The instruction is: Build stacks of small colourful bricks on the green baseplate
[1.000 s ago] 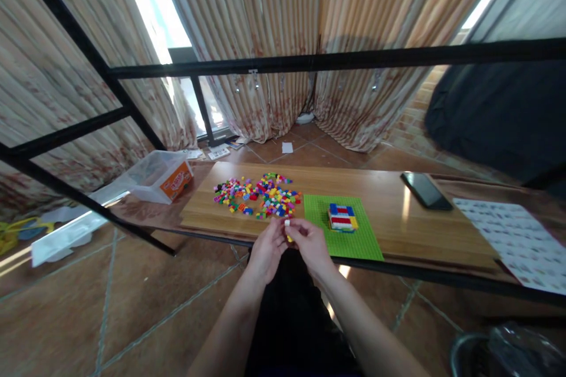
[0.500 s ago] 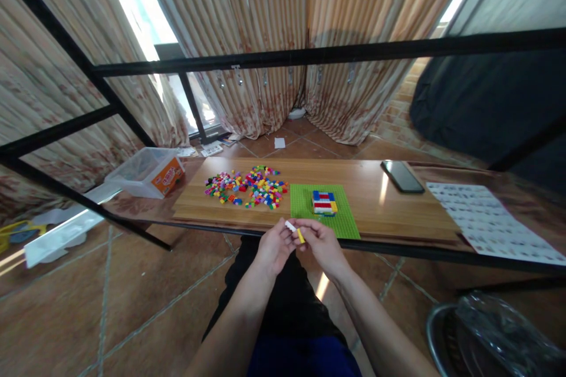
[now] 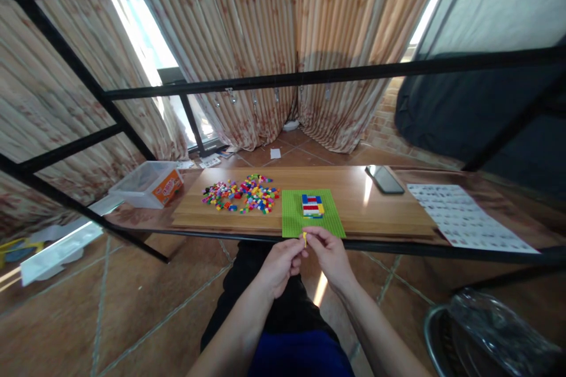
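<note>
My left hand (image 3: 280, 263) and my right hand (image 3: 329, 253) meet just in front of the table's near edge, fingers pinched together on a small yellow brick (image 3: 305, 239). Whether a white piece is still with it is hidden by the fingers. Right behind the hands lies a green baseplate (image 3: 292, 221) carrying a small striped stack of blue, red, white and yellow bricks (image 3: 312, 205). To its left a heap of loose coloured bricks (image 3: 241, 194) is spread over the wooden board (image 3: 380, 215).
A clear plastic box with an orange label (image 3: 150, 184) stands at the table's left end. A black phone (image 3: 384, 179) and a printed sheet (image 3: 464, 218) lie to the right. Black frame bars (image 3: 309, 75) cross the view. A metal bowl (image 3: 486, 336) sits on the floor, lower right.
Both hands have drawn back from the table toward my body, staying joined on the small piece. The white piece seen between the fingers before no longer shows. The camera has tilted.
</note>
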